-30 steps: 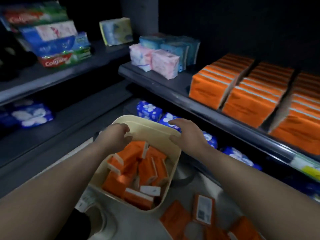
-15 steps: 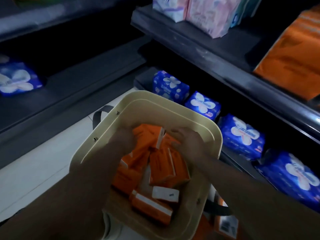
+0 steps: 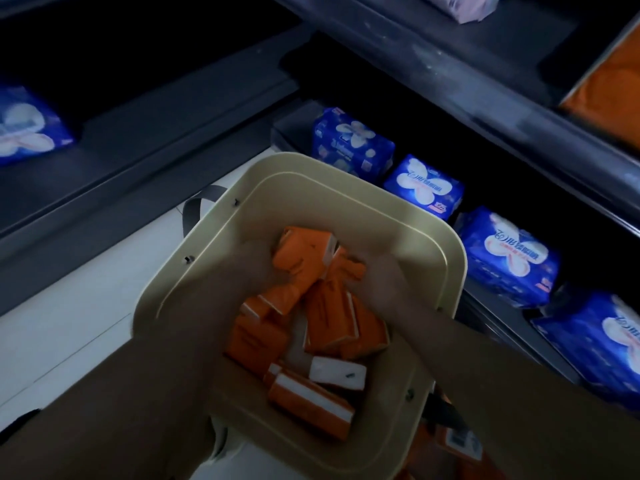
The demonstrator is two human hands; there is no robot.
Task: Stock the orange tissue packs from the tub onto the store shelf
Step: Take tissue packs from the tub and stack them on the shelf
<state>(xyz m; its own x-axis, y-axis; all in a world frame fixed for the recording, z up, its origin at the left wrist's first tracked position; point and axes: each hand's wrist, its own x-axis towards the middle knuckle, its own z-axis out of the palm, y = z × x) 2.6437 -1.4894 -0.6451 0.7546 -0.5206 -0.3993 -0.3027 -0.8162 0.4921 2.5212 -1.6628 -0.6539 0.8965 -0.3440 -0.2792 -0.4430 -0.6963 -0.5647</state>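
A beige tub (image 3: pixel 311 181) stands on the floor and holds several orange tissue packs (image 3: pixel 311 407) in a loose heap. Both my hands reach down into it. My left hand (image 3: pixel 247 271) and my right hand (image 3: pixel 384 282) close from either side on the topmost orange packs (image 3: pixel 304 261). The fingers are dim and blurred. At the top right, stocked orange packs (image 3: pixel 609 88) sit on the grey store shelf (image 3: pixel 485 81).
Blue flower-print packs (image 3: pixel 349 143) line the low shelf right behind the tub, and another lies at the far left (image 3: pixel 24 129). A dark strap handle (image 3: pixel 194 209) hangs off the tub's left side. More orange packs (image 3: pixel 460 445) lie on the pale floor (image 3: pixel 69 323).
My hands left the tub's rim and went down into the heap of orange packs. My view dropped from the shelves toward the tub.
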